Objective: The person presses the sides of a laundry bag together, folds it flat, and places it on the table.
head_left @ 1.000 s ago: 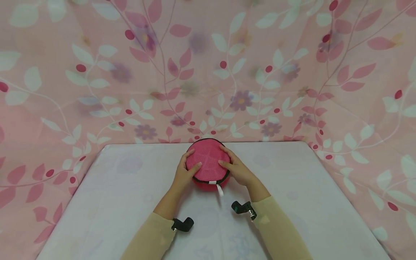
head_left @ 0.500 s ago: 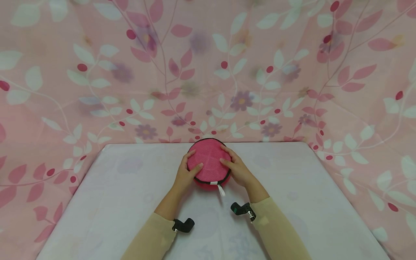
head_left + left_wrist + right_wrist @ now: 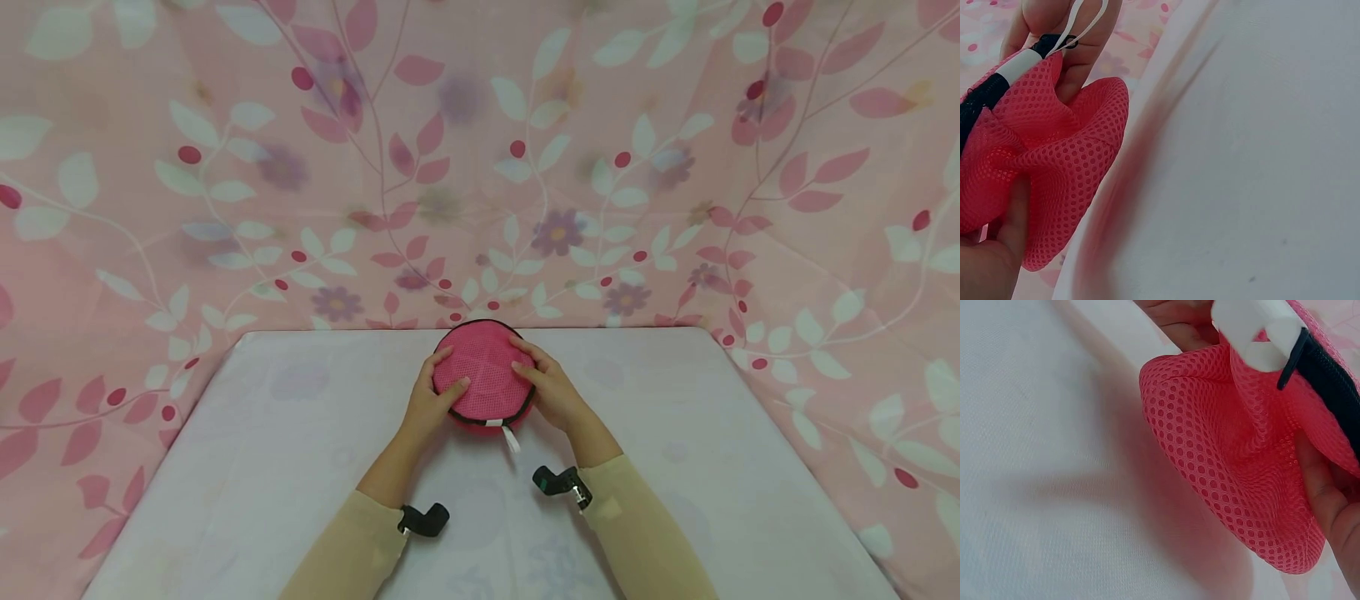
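A round pink mesh laundry bag (image 3: 483, 396) is held up at the far middle of the table, its flat top facing the head camera. My left hand (image 3: 424, 407) grips its left side and my right hand (image 3: 561, 402) its right side, thumbs on top. The remaining fingers are partly hidden behind the bag. A black zipper (image 3: 1330, 381) runs round the rim, with a white cord loop (image 3: 1088, 25) hanging from the near edge. Below the rim, the soft mesh side (image 3: 1079, 169) sags in folds, close over the white cloth.
A white cloth-covered table (image 3: 300, 467) spreads under both arms. Behind it and at both sides hangs a pink floral curtain (image 3: 465, 167). Small black wrist cameras (image 3: 426, 520) stick out inward from the beige sleeves (image 3: 348, 546).
My right thumb has slid slightly toward the bag's right edge. A little less of the bag's lower side shows beneath the near rim. Both arms are almost still.
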`<act>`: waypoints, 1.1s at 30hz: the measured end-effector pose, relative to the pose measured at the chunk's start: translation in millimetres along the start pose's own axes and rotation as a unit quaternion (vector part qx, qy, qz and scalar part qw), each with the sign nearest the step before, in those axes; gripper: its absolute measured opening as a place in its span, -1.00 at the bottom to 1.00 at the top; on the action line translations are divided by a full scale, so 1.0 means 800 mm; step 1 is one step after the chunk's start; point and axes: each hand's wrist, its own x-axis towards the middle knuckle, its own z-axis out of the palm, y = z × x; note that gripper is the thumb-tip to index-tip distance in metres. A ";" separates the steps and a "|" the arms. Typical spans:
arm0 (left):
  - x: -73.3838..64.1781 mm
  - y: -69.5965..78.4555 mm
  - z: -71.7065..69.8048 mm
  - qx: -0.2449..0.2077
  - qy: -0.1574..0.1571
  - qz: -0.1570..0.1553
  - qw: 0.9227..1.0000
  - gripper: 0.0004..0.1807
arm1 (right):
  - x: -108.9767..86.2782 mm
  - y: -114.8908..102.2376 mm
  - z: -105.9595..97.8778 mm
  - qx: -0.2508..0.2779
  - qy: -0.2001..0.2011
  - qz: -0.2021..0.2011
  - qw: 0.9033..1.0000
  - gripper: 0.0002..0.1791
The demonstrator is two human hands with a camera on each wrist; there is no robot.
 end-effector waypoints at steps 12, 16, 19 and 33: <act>0.008 -0.006 -0.004 0.017 -0.004 -0.009 1.000 -0.29 | 0.001 0.004 -0.002 -0.005 0.021 0.008 1.000 -0.40; 0.014 -0.022 -0.005 0.018 0.006 -0.011 1.000 -0.30 | 0.001 0.006 -0.003 -0.012 0.019 0.006 1.000 -0.39; 0.015 -0.026 -0.006 0.021 0.013 -0.009 1.000 -0.32 | 0.002 0.008 -0.004 -0.015 0.021 0.009 1.000 -0.38; 0.019 -0.029 -0.010 0.059 0.010 -0.021 0.998 -0.31 | 0.004 0.016 -0.009 -0.055 0.026 0.022 0.998 -0.36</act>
